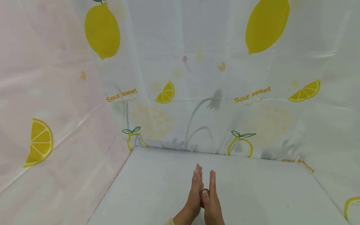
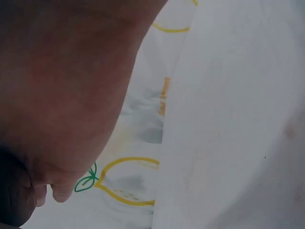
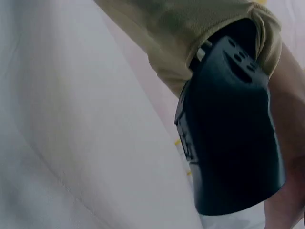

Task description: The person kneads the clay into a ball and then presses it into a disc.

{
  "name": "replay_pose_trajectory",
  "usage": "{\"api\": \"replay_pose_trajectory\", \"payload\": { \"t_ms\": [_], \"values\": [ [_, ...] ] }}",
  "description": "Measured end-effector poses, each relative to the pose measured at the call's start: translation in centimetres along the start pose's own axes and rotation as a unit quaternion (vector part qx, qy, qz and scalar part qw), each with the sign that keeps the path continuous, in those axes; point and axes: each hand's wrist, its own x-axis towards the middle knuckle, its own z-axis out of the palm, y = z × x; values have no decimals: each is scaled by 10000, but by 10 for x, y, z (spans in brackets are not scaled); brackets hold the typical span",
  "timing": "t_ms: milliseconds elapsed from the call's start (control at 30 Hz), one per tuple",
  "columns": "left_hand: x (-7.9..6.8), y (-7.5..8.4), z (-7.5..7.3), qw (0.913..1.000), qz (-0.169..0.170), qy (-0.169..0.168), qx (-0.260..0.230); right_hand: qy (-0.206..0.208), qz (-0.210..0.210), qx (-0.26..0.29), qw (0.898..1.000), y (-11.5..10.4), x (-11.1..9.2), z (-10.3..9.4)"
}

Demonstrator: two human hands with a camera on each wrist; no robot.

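Note:
In the head view, both hands are raised above the white surface, low and right of centre, palms facing each other. Between the palms sits a small brown rounded object [image 1: 202, 203], partly covered; its exact kind cannot be told. The left hand [image 1: 194, 194] lays its palm against its left side, fingers straight and pointing away. My right hand [image 1: 213, 204] is at its other side, fingers straight up, the thumb resting across the near face. The left wrist view has the left hand [image 2: 66, 90] large, with a shadowed rounded shape [image 2: 14, 195] at the lower left.
A white flat surface [image 1: 152, 184] lies beneath the hands. Lemon-printed cloth [image 1: 197, 78] hangs behind it and along both sides. A black wrist device [image 3: 233, 138] and an olive sleeve [image 3: 190, 43] fill much of the right wrist view.

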Motion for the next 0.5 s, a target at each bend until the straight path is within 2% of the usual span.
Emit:
{"api": "replay_pose_trajectory", "payload": {
  "t_ms": [133, 233, 300, 433, 500],
  "values": [
    [1, 1, -1, 9998, -78, 150, 112, 75, -784, -234, 9966, -2, -4, 2],
    [3, -1, -1, 9996, -182, 123, 190, 259, -1347, -598, 9887, -3, -6, 2],
    [3, -2, -1, 9993, -273, 75, 236, 431, -1537, -864, 9834, -6, -6, 2],
    [0, -4, 0, 9989, -434, 48, 194, 511, -1234, -1073, 9852, -17, -5, 0],
    [-2, -5, 3, 9986, -487, 15, 195, 405, -750, -973, 9916, -21, -4, -3]
  ]
}}
